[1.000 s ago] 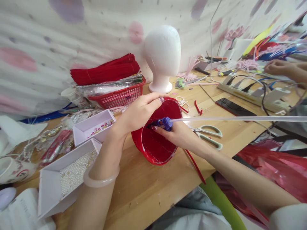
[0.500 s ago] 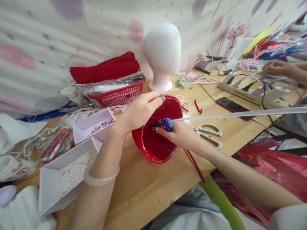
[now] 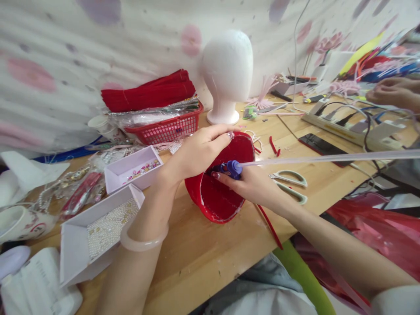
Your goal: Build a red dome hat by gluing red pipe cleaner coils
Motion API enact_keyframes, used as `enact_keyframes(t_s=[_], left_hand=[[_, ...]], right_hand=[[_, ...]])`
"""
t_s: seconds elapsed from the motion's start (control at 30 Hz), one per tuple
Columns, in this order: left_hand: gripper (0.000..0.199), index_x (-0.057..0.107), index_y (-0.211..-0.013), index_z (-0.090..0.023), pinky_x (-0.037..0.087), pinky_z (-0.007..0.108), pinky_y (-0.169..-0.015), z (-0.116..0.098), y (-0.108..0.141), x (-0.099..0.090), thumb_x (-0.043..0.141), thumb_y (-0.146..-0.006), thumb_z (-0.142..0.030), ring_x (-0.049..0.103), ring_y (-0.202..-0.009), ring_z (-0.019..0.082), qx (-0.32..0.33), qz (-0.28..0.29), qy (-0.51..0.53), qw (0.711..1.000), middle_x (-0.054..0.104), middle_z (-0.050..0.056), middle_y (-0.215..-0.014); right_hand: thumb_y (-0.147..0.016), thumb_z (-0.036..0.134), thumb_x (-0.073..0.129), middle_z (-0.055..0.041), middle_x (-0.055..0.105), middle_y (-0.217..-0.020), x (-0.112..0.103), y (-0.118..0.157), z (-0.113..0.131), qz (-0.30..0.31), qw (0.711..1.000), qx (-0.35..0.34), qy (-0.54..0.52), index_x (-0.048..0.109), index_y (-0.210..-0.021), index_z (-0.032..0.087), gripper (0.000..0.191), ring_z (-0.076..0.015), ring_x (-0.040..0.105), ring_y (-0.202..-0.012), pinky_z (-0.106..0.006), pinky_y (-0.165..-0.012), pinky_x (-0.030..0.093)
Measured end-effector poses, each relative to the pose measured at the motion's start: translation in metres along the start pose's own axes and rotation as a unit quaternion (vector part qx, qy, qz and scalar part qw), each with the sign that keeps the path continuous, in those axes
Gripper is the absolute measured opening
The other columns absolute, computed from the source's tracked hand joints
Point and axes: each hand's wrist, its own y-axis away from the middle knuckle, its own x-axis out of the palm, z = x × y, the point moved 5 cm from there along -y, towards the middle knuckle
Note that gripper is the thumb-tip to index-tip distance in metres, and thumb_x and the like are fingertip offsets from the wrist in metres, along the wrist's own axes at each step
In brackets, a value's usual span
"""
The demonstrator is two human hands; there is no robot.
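Wooden table (image 3: 183, 262); left hand (image 3: 197, 151) clasping hollow red fabric form (image 3: 216, 201), right hand (image 3: 259, 186) gripping blue plastic glue gun (image 3: 233, 169). Form probably light, semi-stiff; hold by rim.

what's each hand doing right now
Left hand: closed on the rim of the red hollow piece.
Right hand: closed around the blue glue gun, inside the piece's opening.

Bright, even, diffuse light fills the view, with only soft shadows on the worktop (image 3: 193, 249) and a pale sheen on the white foam head (image 3: 229, 65). Wide-angle distortion stretches things near the edges, where detail looks smeared.
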Motion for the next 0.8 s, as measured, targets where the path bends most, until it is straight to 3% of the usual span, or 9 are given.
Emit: enact_keyframes(t_s=[0.37,0.8], left_hand=[[0.033,0.07,-0.114,-0.018,0.04,0.038,-0.115,0.001,-0.001,0.0,0.044,-0.095,-0.015,0.059,-0.126,0.02,-0.001,-0.002,-0.006,1.0,0.069,0.003,-0.13],[0.033,0.071,-0.114,-0.02,0.039,0.041,-0.116,-0.001,-0.001,0.0,0.044,-0.095,-0.015,0.058,-0.127,0.021,0.001,-0.003,-0.01,1.0,0.069,0.001,-0.129]], right_hand=[[-0.089,0.052,0.059,-0.0084,0.076,-0.1,0.002,0.001,-0.003,0.003,1.0,0.012,0.004,0.071,-0.102,0.023,0.035,-0.0275,0.07,-0.092,-0.033,-0.081,0.049],[-0.087,0.057,0.061,-0.0071,0.075,-0.085,0.0,0.01,-0.01,0.021,0.999,0.031,0.009,0.07,-0.086,0.022,0.036,-0.0241,0.069,-0.076,-0.029,-0.066,0.048]])
